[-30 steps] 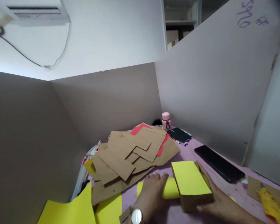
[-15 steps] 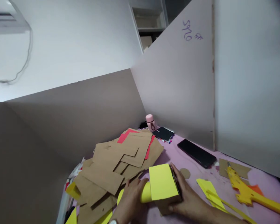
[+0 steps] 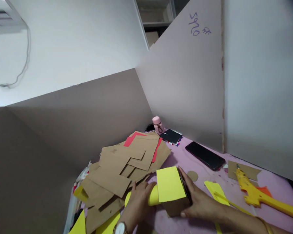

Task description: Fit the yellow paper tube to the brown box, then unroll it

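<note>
Both of your hands were on the work: your left hand [image 3: 140, 199] wrapped around the yellow tube [image 3: 152, 196], while your right hand [image 3: 197, 203] gripped the box [image 3: 171, 191] between them on the pink table [image 3: 205, 172], beside the cardboard pile [image 3: 124, 165].

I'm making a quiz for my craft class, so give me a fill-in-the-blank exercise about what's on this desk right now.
1. The box under the right hand has a top covered in ____ paper.
2. The left hand rests on a yellow ____ beside the box.
3. The black phone lies on a ____ table.
4. The left wrist wears a ____.

Missing words: yellow; tube; pink; watch
</note>
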The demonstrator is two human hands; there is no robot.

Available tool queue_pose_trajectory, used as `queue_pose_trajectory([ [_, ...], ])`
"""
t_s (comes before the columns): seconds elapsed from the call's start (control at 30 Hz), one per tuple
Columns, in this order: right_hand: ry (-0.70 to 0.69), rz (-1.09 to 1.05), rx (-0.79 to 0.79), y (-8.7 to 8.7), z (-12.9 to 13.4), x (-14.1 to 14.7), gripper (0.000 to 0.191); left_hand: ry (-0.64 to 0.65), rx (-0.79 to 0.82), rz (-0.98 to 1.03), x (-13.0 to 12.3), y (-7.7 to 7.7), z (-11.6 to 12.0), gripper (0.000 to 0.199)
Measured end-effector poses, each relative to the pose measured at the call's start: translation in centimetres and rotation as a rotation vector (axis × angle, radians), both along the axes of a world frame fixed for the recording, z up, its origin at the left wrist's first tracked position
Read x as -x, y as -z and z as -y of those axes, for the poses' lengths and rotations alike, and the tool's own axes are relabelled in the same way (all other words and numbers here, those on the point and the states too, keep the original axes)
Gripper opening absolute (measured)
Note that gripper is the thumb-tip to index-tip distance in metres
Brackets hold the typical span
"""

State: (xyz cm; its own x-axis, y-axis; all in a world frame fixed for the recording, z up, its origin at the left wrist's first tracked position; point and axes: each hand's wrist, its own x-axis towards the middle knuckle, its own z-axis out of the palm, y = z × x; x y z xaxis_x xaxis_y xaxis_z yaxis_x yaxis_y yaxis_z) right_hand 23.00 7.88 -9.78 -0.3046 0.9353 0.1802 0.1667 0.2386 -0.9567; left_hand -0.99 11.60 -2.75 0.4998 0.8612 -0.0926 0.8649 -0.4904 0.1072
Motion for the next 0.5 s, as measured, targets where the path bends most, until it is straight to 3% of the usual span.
queue_pose_trajectory([
  [0.2,-0.040,-0.005,0.126,-1.0,0.3,-0.9,0.139,0.004,-0.015,0.022,-0.1,0.0,0.2,0.064],
  [0.5,-0.031,0.033,0.021,0.4,-0.2,-0.8,0.134,0.005,-0.015,0.027,0.1,0.2,-0.1,0.061],
])
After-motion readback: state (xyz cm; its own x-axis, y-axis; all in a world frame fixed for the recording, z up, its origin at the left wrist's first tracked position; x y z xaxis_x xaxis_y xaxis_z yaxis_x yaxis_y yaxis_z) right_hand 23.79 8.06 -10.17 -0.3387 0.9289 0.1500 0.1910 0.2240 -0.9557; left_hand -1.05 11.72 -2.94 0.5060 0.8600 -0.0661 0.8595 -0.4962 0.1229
